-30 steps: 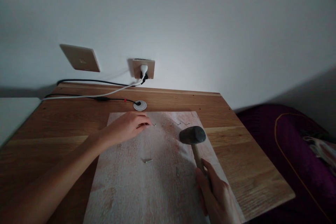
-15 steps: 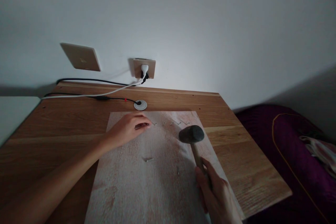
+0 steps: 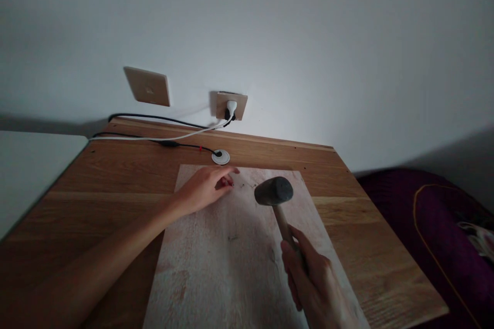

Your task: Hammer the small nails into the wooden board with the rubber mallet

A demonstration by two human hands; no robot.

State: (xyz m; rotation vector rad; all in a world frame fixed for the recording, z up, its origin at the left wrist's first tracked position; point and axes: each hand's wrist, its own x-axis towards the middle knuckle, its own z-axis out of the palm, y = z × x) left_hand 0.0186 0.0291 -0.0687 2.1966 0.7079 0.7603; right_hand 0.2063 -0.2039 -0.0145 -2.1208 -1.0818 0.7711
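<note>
A pale whitewashed board (image 3: 231, 272) lies on a wooden desk (image 3: 108, 185). My left hand (image 3: 206, 188) rests near the board's far edge, its fingers pinched on a small nail that I can barely make out. My right hand (image 3: 312, 282) is wrapped round the wooden handle of a mallet (image 3: 275, 193), whose dark rubber head hangs just above the board, to the right of my left fingertips. A loose nail (image 3: 232, 238) lies mid-board, and another (image 3: 272, 254) lies close to my right hand.
A white grommet (image 3: 221, 156) with a black cable through it sits behind the board. White and black cables run to a wall socket (image 3: 230, 106). A blank wall plate (image 3: 148, 86) is to its left. A purple cushion (image 3: 436, 226) lies to the right of the desk.
The view has shifted, so everything sits further right. The mallet head has come left and closer to my left fingertips. My left hand stays at the board's far edge.
</note>
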